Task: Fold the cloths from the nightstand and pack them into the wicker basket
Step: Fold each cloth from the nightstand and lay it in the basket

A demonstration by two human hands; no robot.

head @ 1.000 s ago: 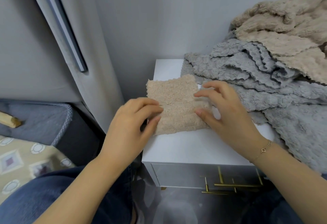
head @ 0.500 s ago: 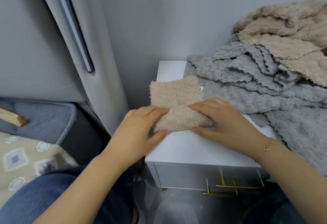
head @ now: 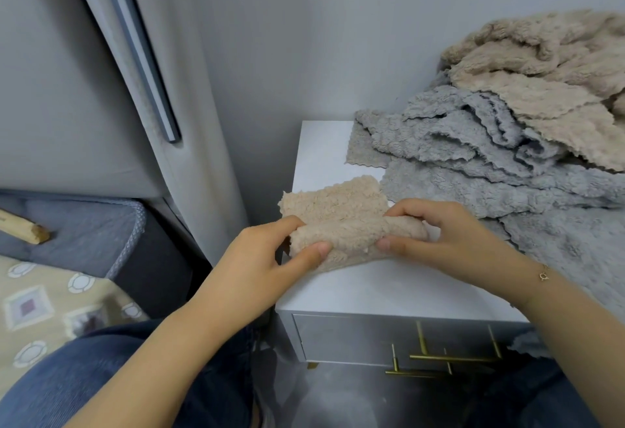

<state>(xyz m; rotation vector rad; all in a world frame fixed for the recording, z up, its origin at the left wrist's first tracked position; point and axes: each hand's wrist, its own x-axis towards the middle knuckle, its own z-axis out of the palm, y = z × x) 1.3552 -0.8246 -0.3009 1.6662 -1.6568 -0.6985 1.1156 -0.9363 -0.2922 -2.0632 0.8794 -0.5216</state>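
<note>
Small beige cloth (head: pixel 341 221) on white nightstand (head: pixel 389 289), near edge rolled up. Left hand (head: pixel 260 265) pinching its left end, right hand (head: pixel 449 238) pinching right end. Grey cloths (head: pixel 473 163) and beige cloths (head: pixel 548 69) heaped just behind, right.

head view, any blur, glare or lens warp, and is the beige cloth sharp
Head view: soft even light, no glare; the beige cloth and both hands, left and right, look fairly sharp; wide-angle warp bends the wall panel at left; the nightstand front below is dim and hazy.
</note>
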